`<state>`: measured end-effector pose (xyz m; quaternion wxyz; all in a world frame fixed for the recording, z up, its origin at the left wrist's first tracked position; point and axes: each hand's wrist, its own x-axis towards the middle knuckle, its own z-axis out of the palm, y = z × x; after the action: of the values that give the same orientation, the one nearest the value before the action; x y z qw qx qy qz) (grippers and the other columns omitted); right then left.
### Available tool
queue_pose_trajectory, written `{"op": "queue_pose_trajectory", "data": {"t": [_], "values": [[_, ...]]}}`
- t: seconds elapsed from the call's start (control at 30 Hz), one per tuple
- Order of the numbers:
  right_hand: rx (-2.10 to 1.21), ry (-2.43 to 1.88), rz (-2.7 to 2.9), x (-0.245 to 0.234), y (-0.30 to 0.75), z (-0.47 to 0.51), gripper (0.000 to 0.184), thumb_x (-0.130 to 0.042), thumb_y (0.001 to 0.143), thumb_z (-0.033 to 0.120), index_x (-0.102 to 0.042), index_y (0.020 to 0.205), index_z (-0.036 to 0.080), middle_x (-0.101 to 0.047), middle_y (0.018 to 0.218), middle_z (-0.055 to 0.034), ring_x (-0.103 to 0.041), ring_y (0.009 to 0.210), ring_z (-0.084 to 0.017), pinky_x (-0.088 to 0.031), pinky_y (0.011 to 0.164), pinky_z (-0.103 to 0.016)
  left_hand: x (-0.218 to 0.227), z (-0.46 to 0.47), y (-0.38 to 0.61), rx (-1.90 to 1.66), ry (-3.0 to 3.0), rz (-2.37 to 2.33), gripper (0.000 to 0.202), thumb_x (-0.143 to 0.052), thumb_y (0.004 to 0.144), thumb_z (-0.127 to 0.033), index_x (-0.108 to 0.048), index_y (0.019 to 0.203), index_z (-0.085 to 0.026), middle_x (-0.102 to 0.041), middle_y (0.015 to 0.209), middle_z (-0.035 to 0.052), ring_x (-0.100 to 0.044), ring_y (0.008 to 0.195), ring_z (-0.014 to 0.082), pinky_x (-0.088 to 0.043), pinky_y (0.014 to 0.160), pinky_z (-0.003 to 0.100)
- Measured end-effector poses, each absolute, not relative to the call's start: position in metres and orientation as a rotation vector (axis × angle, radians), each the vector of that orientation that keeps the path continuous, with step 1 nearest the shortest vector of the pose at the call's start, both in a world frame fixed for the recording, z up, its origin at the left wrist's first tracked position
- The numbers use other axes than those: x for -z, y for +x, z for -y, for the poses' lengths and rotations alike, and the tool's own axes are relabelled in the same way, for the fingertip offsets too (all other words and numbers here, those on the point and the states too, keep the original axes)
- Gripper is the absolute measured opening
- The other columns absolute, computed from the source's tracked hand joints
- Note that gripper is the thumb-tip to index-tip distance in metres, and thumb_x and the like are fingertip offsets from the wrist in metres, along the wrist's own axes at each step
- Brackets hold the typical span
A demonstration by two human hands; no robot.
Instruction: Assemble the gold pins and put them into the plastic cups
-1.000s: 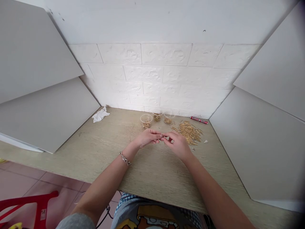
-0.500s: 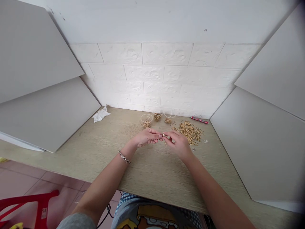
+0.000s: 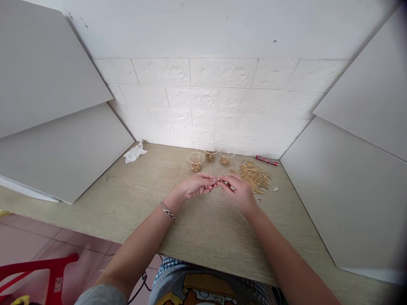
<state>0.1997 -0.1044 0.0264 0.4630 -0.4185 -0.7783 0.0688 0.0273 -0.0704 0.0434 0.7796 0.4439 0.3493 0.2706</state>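
Above the middle of the table, my left hand [image 3: 200,184] and my right hand [image 3: 238,191] meet fingertip to fingertip. Both are closed in a pinch on a small gold-coloured metal piece [image 3: 218,181], whose exact kind is too small to make out. One thin gold rod [image 3: 221,192] lies on the table just below the fingers. To the right of my right hand spreads a pile of thin gold rods [image 3: 254,176]. Behind my hands stand a clear cup [image 3: 196,162], a second clear cup [image 3: 210,156] and a third clear cup [image 3: 225,159], each holding small gold pieces.
A red tube [image 3: 266,160] lies by the back wall at right. Crumpled white tissue [image 3: 135,153] sits at the back left. Grey panels [image 3: 70,156] border the table [image 3: 133,203] on both sides. A red plastic stool [image 3: 54,275] stands on the floor at lower left.
The small gold piece between my fingertips has tilted slightly. My left hand has shifted a little to the right and down; the rest looks the same.
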Motion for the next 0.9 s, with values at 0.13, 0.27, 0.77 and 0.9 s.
{"op": "queue_pose_trajectory", "data": {"t": [0.13,0.27,0.77,0.9], "values": [[-0.15,-1.056,1.893,-0.0259,0.1996,0.1046,0.019,-0.049,0.083,0.029,-0.064,0.091,0.023,-0.064,0.083,-0.0039,-0.059,0.07,-0.014,-0.049,0.062,-0.026,-0.0397,0.0705,0.0303,-0.617,0.887,-0.751,0.024,-0.074,0.058,-0.027,-0.065,0.072,-0.01,-0.059,0.067,0.0015,-0.046,0.056,0.0036,-0.036,0.054,0.018],[-0.141,-1.05,1.885,-0.0258,0.1996,0.1045,0.019,-0.048,0.083,0.028,-0.065,0.09,0.022,-0.064,0.083,-0.0041,-0.059,0.071,-0.014,-0.049,0.063,-0.026,-0.0402,0.0714,0.031,-0.62,0.878,-0.729,0.022,-0.074,0.059,-0.025,-0.065,0.073,-0.01,-0.059,0.068,0.0014,-0.048,0.057,0.0034,-0.035,0.054,0.017],[-0.185,-1.025,1.879,-0.0261,0.2002,0.1032,0.017,-0.049,0.083,0.025,-0.064,0.09,0.021,-0.064,0.082,-0.0038,-0.059,0.072,-0.014,-0.049,0.064,-0.026,-0.0443,0.074,0.0329,-0.632,0.925,-0.733,0.024,-0.072,0.061,-0.029,-0.065,0.074,-0.01,-0.057,0.065,0.0006,-0.044,0.054,0.0027,-0.034,0.053,0.018],[-0.188,-1.024,1.873,-0.0268,0.2002,0.103,0.017,-0.049,0.083,0.025,-0.064,0.089,0.021,-0.064,0.08,-0.0038,-0.059,0.07,-0.014,-0.049,0.062,-0.025,-0.0437,0.0738,0.0333,-0.635,0.909,-0.734,0.023,-0.072,0.061,-0.028,-0.065,0.074,-0.01,-0.056,0.065,0.0,-0.044,0.054,0.0022,-0.034,0.053,0.018]]}}
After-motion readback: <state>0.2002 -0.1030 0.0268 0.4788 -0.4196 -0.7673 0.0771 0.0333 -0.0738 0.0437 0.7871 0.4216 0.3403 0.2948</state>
